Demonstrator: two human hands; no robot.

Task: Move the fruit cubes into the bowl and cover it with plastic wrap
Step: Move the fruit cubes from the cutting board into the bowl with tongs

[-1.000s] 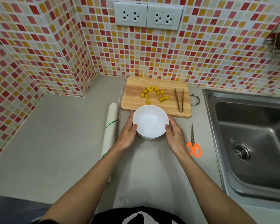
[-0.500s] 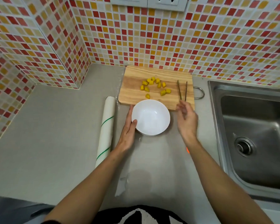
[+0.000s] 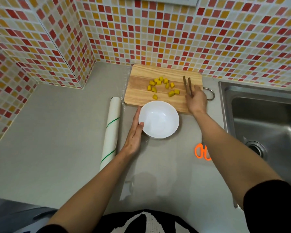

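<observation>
Several yellow fruit cubes [image 3: 161, 86] lie on the wooden cutting board [image 3: 138, 91] against the tiled wall. A white bowl [image 3: 158, 119], with nothing in it, stands on the counter just in front of the board. My left hand [image 3: 134, 137] rests against the bowl's left side, thumb on the rim. Over the board's right part, my right hand [image 3: 196, 100] has its fingers closed around the near end of the metal tongs [image 3: 186, 83]. A roll of plastic wrap [image 3: 111, 130] lies left of the bowl, and a clear sheet of wrap [image 3: 126, 190] is spread under the bowl.
Orange-handled scissors [image 3: 200, 151] lie on the counter, partly hidden by my right forearm. A steel sink [image 3: 265, 125] fills the right side. Tiled walls close off the back and left. Bare grey counter [image 3: 57, 132] stretches to the left of the roll.
My right hand left the bowl, moved up to the board and took hold of the tongs. My left hand stayed on the bowl. The view tilted down.
</observation>
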